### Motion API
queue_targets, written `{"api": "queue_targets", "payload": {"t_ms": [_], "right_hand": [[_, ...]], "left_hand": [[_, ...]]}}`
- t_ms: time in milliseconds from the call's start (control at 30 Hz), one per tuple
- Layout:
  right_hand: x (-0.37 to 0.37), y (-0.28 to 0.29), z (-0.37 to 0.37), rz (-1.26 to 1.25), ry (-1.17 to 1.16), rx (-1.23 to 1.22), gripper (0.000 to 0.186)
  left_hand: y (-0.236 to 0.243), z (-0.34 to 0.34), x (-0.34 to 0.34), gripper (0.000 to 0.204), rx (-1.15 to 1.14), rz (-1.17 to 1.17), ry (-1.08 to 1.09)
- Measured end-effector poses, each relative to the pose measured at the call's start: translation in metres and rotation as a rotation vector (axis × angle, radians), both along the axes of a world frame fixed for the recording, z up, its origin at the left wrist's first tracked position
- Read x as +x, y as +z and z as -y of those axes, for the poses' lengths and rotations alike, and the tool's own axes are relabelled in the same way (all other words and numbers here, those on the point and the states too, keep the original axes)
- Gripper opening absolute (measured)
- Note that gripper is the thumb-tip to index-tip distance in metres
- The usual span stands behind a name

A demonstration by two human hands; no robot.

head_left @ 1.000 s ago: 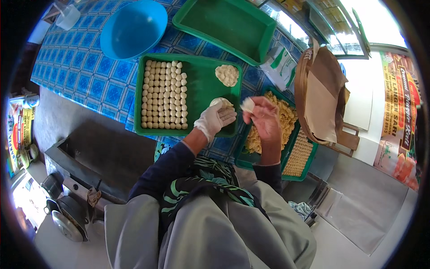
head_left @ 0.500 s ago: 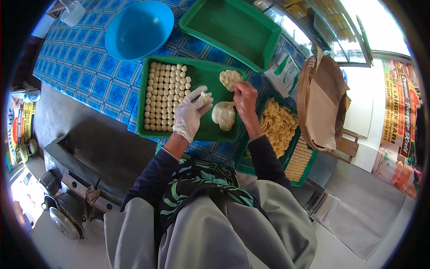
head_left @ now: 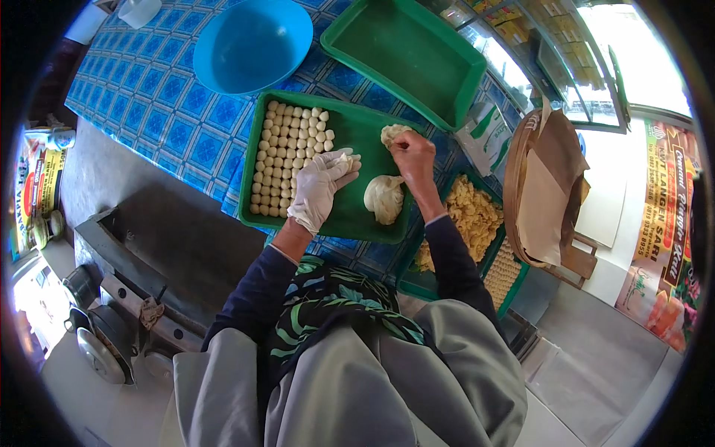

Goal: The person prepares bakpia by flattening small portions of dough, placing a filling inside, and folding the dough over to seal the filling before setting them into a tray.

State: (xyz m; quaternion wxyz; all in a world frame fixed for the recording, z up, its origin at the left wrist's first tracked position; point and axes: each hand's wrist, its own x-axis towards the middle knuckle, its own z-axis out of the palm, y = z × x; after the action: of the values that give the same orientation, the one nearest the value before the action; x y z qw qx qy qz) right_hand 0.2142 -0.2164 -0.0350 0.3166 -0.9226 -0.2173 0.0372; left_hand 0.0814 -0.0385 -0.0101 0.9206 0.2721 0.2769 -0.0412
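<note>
My left hand [head_left: 316, 190], in a white glove, is closed around a small piece of pale dough [head_left: 348, 159] over the green tray [head_left: 350, 128]. Bare, my right hand [head_left: 415, 158] pinches at a crumbly, pale yellow lump [head_left: 393, 132] near that tray's far right corner and hides part of it. Between my hands and a little nearer sits a larger smooth ball of white dough [head_left: 384, 200]. Tight rows of small dough balls [head_left: 289, 153] cover the left side of the same tray.
Behind stand a blue basin [head_left: 253, 45] and a second green tray [head_left: 406, 56]. To the right, another tray holds yellow crumbled filling [head_left: 469, 220] and rows of small balls [head_left: 503, 276], beside a round woven basket lined with paper [head_left: 540, 194]. A stove [head_left: 126, 298] is at lower left.
My right hand has moved farther over the yellow lump, covering more of it. My left hand keeps its dough piece. The whole view has shifted slightly.
</note>
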Motion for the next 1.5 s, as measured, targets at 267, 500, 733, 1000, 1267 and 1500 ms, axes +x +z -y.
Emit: {"api": "queue_targets", "payload": {"t_ms": [267,500,733,1000,1267,1500], "right_hand": [[-0.044,0.054,-0.014,-1.108,-0.191,0.8,0.014],[-0.052,0.033,-0.011,-0.892,-0.177,0.619,0.016],[-0.053,0.036,-0.02,-0.845,-0.211,0.503,0.011],[-0.06,0.031,-0.019,-0.383,0.034,0.524,0.012],[-0.067,0.048,-0.024,0.046,0.283,0.425,0.014],[-0.074,0.021,-0.032,-0.409,-0.2,0.59,0.013]], "left_hand": [[-0.008,0.01,0.002,0.021,0.015,-0.033,-0.147],[-0.005,0.016,0.004,0.029,0.17,-0.032,-0.137],[0.001,0.018,0.006,0.034,0.215,0.046,-0.087],[0.003,0.009,0.003,0.026,0.211,-0.075,-0.162],[0.006,0.008,0.001,0.024,0.049,-0.093,-0.061],[0.006,0.042,0.001,0.052,0.156,-0.04,0.159]]}}
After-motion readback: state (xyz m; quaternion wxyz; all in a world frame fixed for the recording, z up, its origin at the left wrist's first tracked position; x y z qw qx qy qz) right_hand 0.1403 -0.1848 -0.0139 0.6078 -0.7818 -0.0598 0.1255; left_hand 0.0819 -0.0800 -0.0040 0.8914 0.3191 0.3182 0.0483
